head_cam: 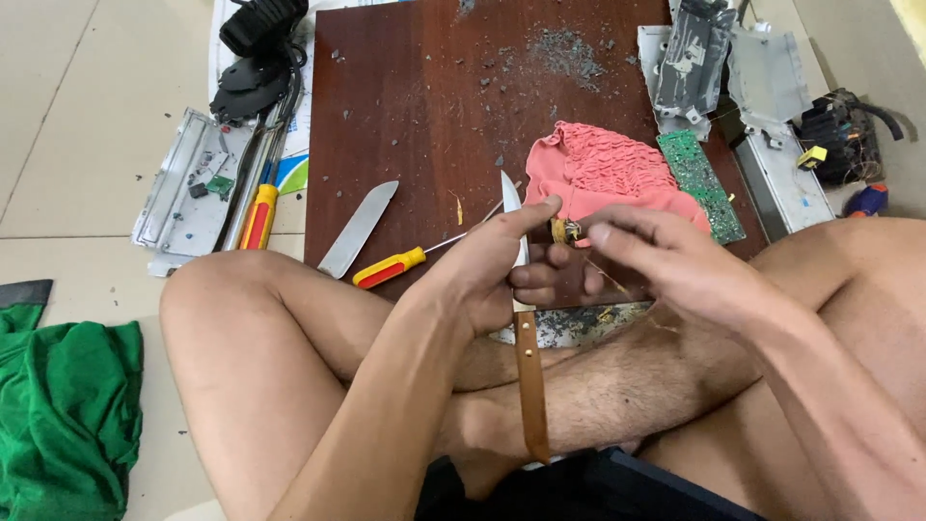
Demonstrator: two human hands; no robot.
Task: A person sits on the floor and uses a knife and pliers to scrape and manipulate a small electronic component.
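Both hands: left (492, 270) grips knife (526, 357), right (666, 260) pinches small part (569, 232).

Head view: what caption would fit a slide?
Left hand holds a knife; right hand pinches a small part over a board.

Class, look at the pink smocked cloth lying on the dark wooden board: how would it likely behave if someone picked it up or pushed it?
The pink smocked cloth would probably flop and drape, since it already lies bunched in soft folds. It looks light for its size. Pushed across the dark wooden board, it would likely crumple and drag grit rather than slide cleanly.
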